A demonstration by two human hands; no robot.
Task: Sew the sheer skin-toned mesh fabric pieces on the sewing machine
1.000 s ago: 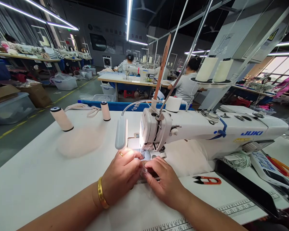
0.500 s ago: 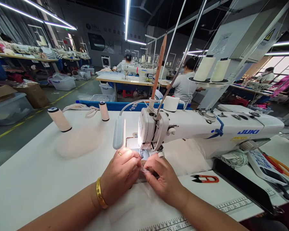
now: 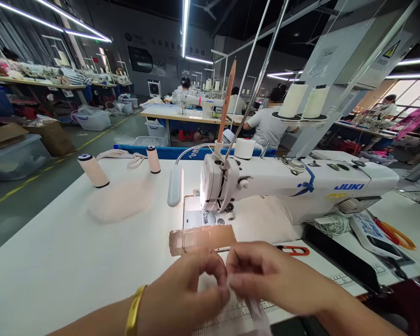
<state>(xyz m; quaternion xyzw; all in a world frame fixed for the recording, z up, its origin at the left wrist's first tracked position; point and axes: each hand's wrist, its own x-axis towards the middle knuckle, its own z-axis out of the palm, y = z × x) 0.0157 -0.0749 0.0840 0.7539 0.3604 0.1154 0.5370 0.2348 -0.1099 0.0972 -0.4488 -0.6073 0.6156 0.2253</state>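
Both hands pulled back from the needle of the white sewing machine (image 3: 266, 182) to the worktop's near edge; left hand (image 3: 185, 294) and right hand (image 3: 269, 275) pinch-grip a small sheer white fabric piece (image 3: 245, 303), brown tape strip (image 3: 201, 238) now uncovered

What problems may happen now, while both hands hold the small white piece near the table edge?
1. The left hand and right hand pinch a thin white fabric piece right at the table edge; it may slip off.
2. The red thread snips lie close behind the right hand and might be knocked or nick a finger.
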